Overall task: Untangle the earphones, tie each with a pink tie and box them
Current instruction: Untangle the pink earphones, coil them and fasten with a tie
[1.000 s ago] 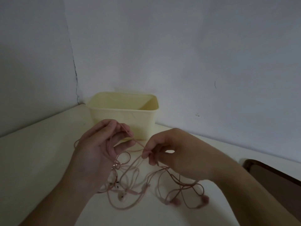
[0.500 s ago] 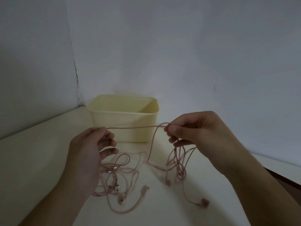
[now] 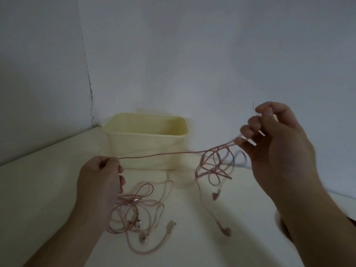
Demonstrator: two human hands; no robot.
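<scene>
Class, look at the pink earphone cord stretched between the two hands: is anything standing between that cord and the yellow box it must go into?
Nothing visible blocks it. The box is open-topped, just behind the cord held by the left hand and right hand.

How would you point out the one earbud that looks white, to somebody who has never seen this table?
Start at the cream box in the table's back corner and come toward the camera to the loose earphone pile beside the left hand. Low in that pile lies the white earbud, with a small dark mark; the cords and other buds around it are pink.
</scene>
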